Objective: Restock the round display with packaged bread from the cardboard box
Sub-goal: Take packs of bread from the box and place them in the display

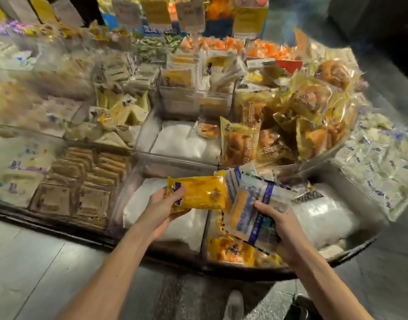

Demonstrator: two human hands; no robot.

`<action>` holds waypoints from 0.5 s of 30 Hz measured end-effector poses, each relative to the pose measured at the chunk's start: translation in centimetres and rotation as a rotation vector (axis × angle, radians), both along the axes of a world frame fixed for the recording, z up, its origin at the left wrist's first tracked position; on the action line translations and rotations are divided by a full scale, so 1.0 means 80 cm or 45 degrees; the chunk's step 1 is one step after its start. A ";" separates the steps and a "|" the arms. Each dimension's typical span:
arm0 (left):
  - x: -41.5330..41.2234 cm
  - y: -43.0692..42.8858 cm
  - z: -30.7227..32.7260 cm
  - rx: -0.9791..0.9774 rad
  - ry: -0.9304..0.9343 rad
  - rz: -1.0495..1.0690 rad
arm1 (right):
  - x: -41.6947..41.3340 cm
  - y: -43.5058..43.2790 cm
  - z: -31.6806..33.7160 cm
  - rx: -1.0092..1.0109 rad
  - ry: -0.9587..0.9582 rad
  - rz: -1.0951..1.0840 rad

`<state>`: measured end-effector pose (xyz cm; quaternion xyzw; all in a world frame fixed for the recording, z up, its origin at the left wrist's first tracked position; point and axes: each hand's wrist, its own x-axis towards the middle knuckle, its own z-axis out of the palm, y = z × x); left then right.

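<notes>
Your left hand [162, 207] gripping a yellow bread packet [197, 195], your right hand [282, 229] clutching blue-striped bread packets [251, 211], both over the round display's [170, 259] near edge

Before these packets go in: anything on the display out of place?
Yes: one small clear-wrapped orange bun sits in the back right corner of the mostly bare white-padded middle compartment; it looks like a stray.

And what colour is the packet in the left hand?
Yellow-orange packet, with a dark blue mark beside the left hand; the head view shows it.

Left hand [162, 210] gripping yellow bread packet [199, 195], right hand [282, 229] holding blue-striped packets [256, 211], round display [138, 244] below
</notes>
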<state>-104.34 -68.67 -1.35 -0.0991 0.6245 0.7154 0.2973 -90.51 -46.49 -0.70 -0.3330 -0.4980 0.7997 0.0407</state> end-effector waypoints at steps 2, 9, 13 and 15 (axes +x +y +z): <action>-0.020 0.011 0.002 -0.012 0.031 -0.046 | -0.028 0.013 -0.002 0.024 -0.045 0.030; -0.086 0.000 -0.017 -0.230 0.098 -0.174 | -0.081 0.025 0.005 0.053 -0.102 0.135; -0.116 -0.028 -0.060 -0.320 0.030 -0.160 | -0.089 0.012 0.001 0.093 -0.152 0.060; -0.133 -0.035 -0.088 -0.388 -0.009 -0.194 | -0.085 0.006 -0.002 0.117 -0.180 0.005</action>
